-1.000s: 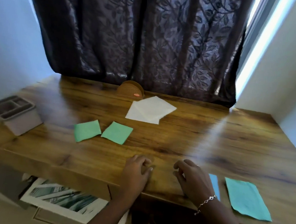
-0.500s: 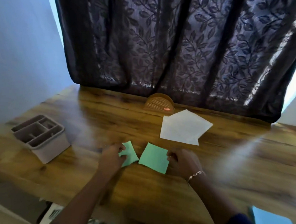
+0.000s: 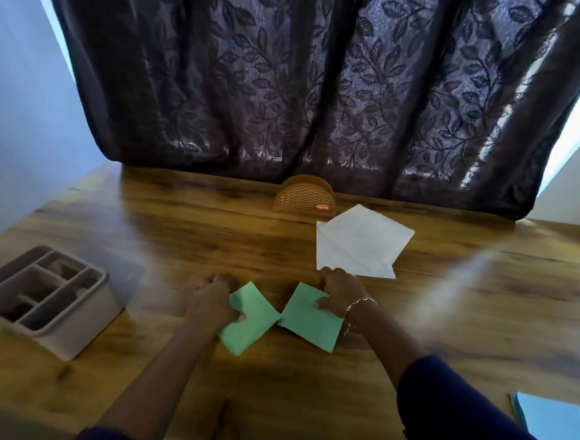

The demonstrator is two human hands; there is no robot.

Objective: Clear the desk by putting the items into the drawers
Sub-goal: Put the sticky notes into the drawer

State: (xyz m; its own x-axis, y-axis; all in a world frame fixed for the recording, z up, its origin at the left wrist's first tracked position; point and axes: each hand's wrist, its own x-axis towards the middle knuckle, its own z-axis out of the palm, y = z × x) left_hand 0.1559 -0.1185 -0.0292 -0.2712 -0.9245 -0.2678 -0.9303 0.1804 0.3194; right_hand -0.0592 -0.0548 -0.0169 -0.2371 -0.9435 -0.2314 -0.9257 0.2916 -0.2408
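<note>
Near right: blue sheet (image 3: 558, 434) lies flat at the bench (image 3: 269, 397) front, partly cut off by the frame. Drawers not in view.

Mid-bench: both hands down and apart, one per sheet. Left hand (image 3: 212, 300) grips the left edge of the left green sheet (image 3: 252, 320), thumb on top. Right hand (image 3: 336, 293) pinches the far corner of the right green sheet (image 3: 309, 320), thumb on the paper. The sheets meet at one corner; cannot tell whether they overlap there.

Step in hand, as I judge it: lift both sheets for the drawers. This is thin paper flat on wood, so curl an edge up or slide it to the bench front rather than claw at it. Stack one on the other to free a hand for a drawer.

Room: bare wood toward the front. To the left, the tray (image 3: 41, 297) stands well apart from the hands, near the bench edge. White papers (image 3: 359, 245) lie just beyond the right knuckles; avoid dragging them. Farthest, the holder (image 3: 304, 198) stands upright by the curtain (image 3: 308, 83).
</note>
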